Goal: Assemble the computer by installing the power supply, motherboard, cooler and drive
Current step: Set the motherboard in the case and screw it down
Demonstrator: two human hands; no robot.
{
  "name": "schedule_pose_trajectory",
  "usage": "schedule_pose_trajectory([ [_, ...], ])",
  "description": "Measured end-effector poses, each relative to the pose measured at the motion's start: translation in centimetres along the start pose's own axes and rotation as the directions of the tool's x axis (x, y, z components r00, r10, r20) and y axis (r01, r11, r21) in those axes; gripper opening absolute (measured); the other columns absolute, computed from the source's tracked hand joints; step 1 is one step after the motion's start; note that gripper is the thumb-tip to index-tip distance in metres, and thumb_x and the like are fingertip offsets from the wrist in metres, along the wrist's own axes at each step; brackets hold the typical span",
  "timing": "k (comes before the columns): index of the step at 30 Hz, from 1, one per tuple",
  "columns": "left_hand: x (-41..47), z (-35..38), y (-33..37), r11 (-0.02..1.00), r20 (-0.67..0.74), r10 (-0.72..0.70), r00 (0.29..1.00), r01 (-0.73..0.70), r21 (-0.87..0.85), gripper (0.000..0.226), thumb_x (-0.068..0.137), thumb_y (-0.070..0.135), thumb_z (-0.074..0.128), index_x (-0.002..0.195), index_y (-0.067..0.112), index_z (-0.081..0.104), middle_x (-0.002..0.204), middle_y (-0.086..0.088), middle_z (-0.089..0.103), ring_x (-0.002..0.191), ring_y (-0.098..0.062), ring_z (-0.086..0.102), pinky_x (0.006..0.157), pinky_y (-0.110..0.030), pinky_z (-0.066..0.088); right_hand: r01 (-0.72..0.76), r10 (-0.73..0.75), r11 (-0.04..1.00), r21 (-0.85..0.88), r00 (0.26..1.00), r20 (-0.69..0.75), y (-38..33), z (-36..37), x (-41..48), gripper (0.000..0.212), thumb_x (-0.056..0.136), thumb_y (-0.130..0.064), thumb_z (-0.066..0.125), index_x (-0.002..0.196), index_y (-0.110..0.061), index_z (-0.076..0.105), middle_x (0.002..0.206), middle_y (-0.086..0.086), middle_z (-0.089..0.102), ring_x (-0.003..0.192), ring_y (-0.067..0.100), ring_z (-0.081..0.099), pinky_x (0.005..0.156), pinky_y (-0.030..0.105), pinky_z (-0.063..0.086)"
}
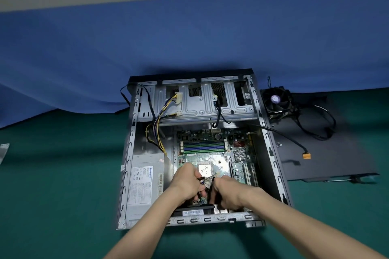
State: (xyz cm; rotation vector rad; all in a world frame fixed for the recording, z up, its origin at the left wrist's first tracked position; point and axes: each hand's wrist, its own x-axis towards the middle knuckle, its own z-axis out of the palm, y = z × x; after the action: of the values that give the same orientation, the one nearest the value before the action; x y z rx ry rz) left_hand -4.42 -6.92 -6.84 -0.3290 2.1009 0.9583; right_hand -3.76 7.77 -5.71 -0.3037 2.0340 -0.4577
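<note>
An open computer case is lying on its side in the middle of the green table, its far end reaching the blue cloth draped along the table's back edge. A black side panel is lying flat just to the right of the case. Inside, the green motherboard is filling the right half of the case floor, its processor socket showing bare and silvery. The grey power supply is sitting in the near left corner of the case, its yellow and black wires trailing up toward the far drive cage. The black cooler is resting on the panel's far corner, outside the case. Over the near edge of the motherboard, the left hand and right hand are meeting, each with fingers curled tight around a small cable bundle held between them.
</note>
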Motion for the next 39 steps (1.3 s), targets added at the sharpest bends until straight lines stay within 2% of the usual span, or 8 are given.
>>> schedule_pose_trajectory([
  [7, 0.5, 0.2, 1.3, 0.99, -0.008, 0.004, 1.0, -0.003, 0.14, 0.032, 0.085, -0.005, 0.045, 0.112, 0.011, 0.043, 0.077, -0.006, 0.067, 0.072, -0.025, 0.066, 0.069, -0.043, 0.051, 0.102, -0.116, 0.973, 0.207, 0.992, 0.057, 1.2, -2.0, -3.4, 0.034, 0.091, 0.003, 0.056, 0.12, -0.013, 0.067, 0.12, 0.002, 0.067, 0.109, 0.013, 0.063, 0.099, 0.024, 0.048],
  [9, 0.7, 0.2, 2.1, 0.943, -0.038, 0.064, 0.997, -0.048, 0.33, 0.047, 0.085, 0.009, 0.059, 0.126, 0.013, 0.036, 0.091, -0.001, 0.063, 0.088, -0.024, 0.061, 0.073, -0.038, 0.049, 0.187, -0.151, 0.974, 0.125, 0.955, -0.256, 2.2, -3.4, -5.0, 0.026, 0.093, -0.013, 0.06, 0.117, -0.017, 0.068, 0.109, -0.002, 0.07, 0.094, 0.01, 0.065, 0.093, 0.03, 0.052],
  [11, 0.9, 0.2, 3.3, 0.865, -0.103, 0.144, 0.984, -0.075, 0.495, 0.068, 0.079, 0.035, 0.075, 0.129, 0.015, 0.032, 0.099, -0.001, 0.058, 0.093, -0.023, 0.057, 0.077, -0.035, 0.047, 0.145, -0.155, 0.987, -0.075, 0.688, -0.709, 3.8, -5.5, -6.3, 0.02, 0.091, -0.022, 0.063, 0.11, -0.02, 0.07, 0.092, -0.005, 0.066, 0.085, 0.013, 0.06, 0.082, 0.032, 0.05],
  [12, 1.3, 0.2, 4.0, 0.799, -0.157, 0.209, 0.965, -0.076, 0.597, 0.073, 0.076, 0.044, 0.075, 0.128, 0.016, 0.032, 0.103, -0.004, 0.057, 0.095, -0.024, 0.056, 0.077, -0.035, 0.046, 0.11, -0.182, 0.983, -0.145, 0.528, -0.83, 4.7, -6.6, -6.7, 0.018, 0.088, -0.02, 0.067, 0.105, -0.017, 0.071, 0.088, -0.005, 0.063, 0.086, 0.017, 0.055, 0.079, 0.032, 0.043],
  [14, 2.6, 0.5, 5.3, 0.664, -0.24, 0.361, 0.901, -0.067, 0.744, 0.072, 0.08, 0.049, 0.068, 0.134, 0.018, 0.033, 0.125, -0.015, 0.048, 0.112, -0.03, 0.05, 0.091, -0.039, 0.043, 0.032, -0.199, 0.979, -0.203, 0.391, -0.899, 6.7, -8.7, -6.6, 0.018, 0.084, -0.016, 0.072, 0.102, -0.012, 0.072, 0.089, -0.001, 0.064, 0.091, 0.026, 0.05, 0.077, 0.033, 0.028],
  [18, 5.6, 1.6, 6.8, 0.678, -0.131, 0.416, 0.9, -0.211, 0.704, 0.07, 0.086, 0.055, 0.053, 0.143, 0.019, 0.033, 0.14, -0.015, 0.04, 0.133, -0.031, 0.034, 0.111, -0.045, 0.028, 0.036, -0.148, 0.989, -0.146, 0.408, -0.901, 8.2, -9.9, -4.0, 0.022, 0.086, -0.016, 0.07, 0.107, -0.009, 0.069, 0.105, 0.015, 0.054, 0.099, 0.035, 0.047, 0.081, 0.039, 0.034],
  [34, 8.2, 3.5, 7.2, 0.671, -0.226, 0.488, 0.843, -0.196, 0.715, 0.046, 0.089, 0.038, 0.061, 0.125, 0.011, 0.051, 0.133, -0.018, 0.042, 0.126, -0.033, 0.041, 0.108, -0.044, 0.029, 0.245, -0.072, 0.969, 0.016, 0.346, -0.935, 8.6, -9.3, -2.5, 0.017, 0.091, -0.017, 0.065, 0.101, -0.004, 0.067, 0.108, 0.012, 0.046, 0.101, 0.029, 0.048, 0.089, 0.042, 0.042],
  [39, 7.7, 3.8, 7.0, 0.672, -0.166, 0.412, 0.896, -0.176, 0.719, 0.094, 0.076, 0.069, 0.056, 0.142, 0.008, 0.029, 0.147, -0.023, 0.025, 0.138, -0.039, 0.021, 0.113, -0.053, 0.017, 0.225, -0.016, 0.971, 0.077, 0.387, -0.922, 8.0, -9.1, -2.6, 0.019, 0.092, -0.017, 0.063, 0.105, -0.004, 0.065, 0.114, 0.013, 0.044, 0.106, 0.028, 0.047, 0.094, 0.042, 0.042],
])
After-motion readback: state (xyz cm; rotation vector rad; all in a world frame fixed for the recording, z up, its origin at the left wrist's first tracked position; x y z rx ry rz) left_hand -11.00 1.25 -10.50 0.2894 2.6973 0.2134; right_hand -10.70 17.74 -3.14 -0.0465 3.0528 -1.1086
